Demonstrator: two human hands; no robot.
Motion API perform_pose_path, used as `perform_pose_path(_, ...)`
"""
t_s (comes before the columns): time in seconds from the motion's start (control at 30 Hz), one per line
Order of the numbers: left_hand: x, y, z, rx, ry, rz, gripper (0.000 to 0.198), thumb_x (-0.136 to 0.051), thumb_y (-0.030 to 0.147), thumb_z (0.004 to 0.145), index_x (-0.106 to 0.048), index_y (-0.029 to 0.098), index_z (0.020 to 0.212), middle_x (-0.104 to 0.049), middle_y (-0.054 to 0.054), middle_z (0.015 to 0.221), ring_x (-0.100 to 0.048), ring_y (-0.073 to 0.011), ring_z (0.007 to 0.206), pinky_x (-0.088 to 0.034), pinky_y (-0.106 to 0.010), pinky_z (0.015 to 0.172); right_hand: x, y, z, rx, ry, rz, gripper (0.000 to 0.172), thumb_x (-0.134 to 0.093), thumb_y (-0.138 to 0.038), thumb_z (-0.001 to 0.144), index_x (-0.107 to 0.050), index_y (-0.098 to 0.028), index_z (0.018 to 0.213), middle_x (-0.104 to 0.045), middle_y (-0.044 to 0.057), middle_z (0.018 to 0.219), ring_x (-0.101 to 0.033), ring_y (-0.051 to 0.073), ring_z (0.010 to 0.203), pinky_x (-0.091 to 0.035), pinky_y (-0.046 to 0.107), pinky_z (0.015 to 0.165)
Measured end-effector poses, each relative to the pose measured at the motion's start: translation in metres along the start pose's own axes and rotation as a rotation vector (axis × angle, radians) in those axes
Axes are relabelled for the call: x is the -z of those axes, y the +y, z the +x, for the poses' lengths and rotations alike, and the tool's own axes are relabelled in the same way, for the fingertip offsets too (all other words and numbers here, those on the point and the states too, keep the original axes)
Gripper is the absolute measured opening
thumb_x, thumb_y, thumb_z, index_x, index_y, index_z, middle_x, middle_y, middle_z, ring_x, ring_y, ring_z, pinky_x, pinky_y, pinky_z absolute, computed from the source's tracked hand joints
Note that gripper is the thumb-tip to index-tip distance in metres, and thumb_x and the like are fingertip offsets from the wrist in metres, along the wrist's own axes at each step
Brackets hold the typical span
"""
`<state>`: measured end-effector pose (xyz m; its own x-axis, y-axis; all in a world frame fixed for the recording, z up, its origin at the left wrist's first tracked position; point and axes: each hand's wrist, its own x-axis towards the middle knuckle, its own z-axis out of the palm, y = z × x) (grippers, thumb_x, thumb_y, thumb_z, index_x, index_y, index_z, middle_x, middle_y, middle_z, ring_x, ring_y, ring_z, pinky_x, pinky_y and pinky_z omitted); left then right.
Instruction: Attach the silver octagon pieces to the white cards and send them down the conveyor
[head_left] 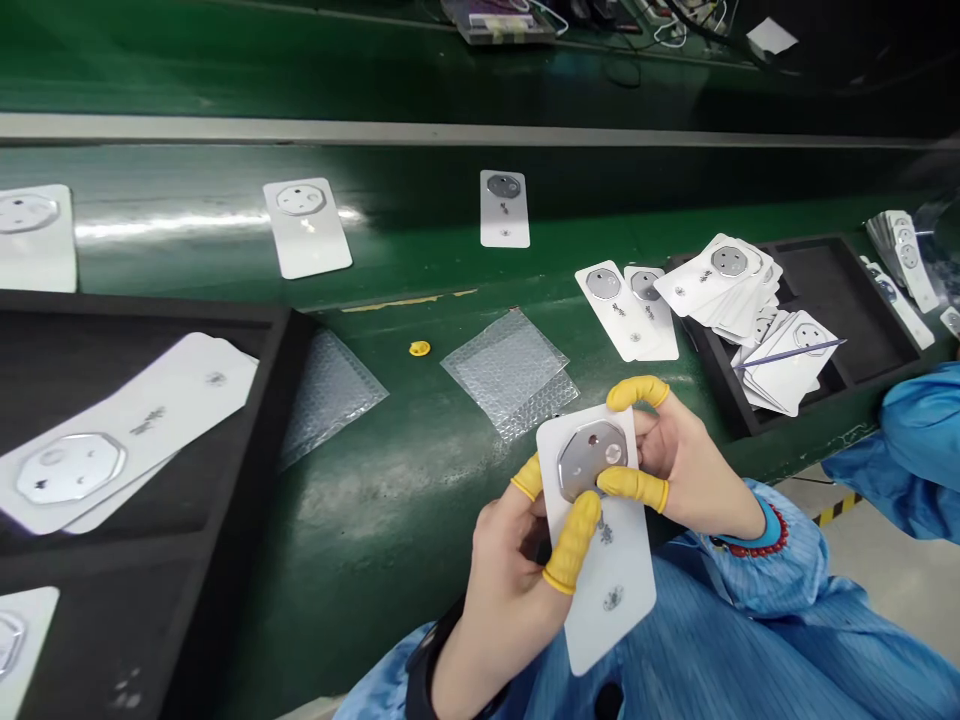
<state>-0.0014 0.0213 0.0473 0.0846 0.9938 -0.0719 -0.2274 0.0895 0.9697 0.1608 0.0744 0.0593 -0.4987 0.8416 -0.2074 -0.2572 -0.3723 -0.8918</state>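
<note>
Between my hands is a white card-like panel (615, 570) with rounded corners, a silver octagonal plate near its top and small dark printing below. My left hand (517, 570) pinches its left edge, the thumb lying on the face by the plate. On the other side my right hand (675, 465) grips the upper right edge, its thumb against the plate. Yellow finger cots cover thumbs and index fingertips of both hands. Just beyond lie two similar panels (616, 315), overlapping, and a couple of bubble-wrap pouches (499, 365).
A black tray (877, 310) at right bears fanned stacks of panels (724, 285) and a thin purple stick (795, 352). Another black tray (255, 470) with panels fills the left. Single panels (505, 210) lie along the green belt (405, 230). A blue sleeve (915, 440) of another person shows at right.
</note>
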Motion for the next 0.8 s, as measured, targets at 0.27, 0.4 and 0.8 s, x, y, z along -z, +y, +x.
perform_pose_path(0.27, 0.001, -0.001, 0.013, 0.237, 0.123, -0.161, 0.028, -0.079, 0.031, 0.075, -0.069, 0.018, 0.099, -0.077, -0.003, 0.079, -0.071, -0.0163, 0.062, -0.059, -0.023, 0.054, 0.007, 0.003, 0.004, 0.075, -0.088, -0.042, 0.036, -0.064, -0.027, 0.091, -0.044, -0.024, 0.12, -0.067, 0.003, 0.104, -0.069, 0.012, 0.094, -0.057, 0.025, 0.084)
perform_pose_path(0.4, 0.005, -0.009, 0.012, 0.281, 0.264, -0.08, 0.04, -0.085, 0.035, 0.066, -0.068, 0.015, 0.097, -0.076, -0.003, 0.07, -0.069, -0.0179, 0.051, -0.057, -0.025, 0.047, 0.01, 0.017, 0.003, 0.11, -0.109, -0.171, 0.047, -0.056, -0.034, 0.096, -0.033, -0.026, 0.137, -0.066, 0.007, 0.115, -0.068, 0.015, 0.103, -0.056, 0.034, 0.091)
perform_pose_path(0.8, 0.077, -0.049, 0.021, 0.152, 0.459, 0.459, 0.044, -0.071, 0.037, 0.076, -0.07, 0.013, 0.113, -0.075, -0.008, 0.082, -0.067, -0.0225, 0.069, -0.047, -0.026, 0.051, 0.074, 0.079, -0.012, 0.219, 0.394, -0.945, 0.01, -0.056, -0.026, 0.092, -0.065, -0.021, 0.093, -0.065, 0.012, 0.118, -0.058, 0.03, 0.119, -0.047, 0.057, 0.102)
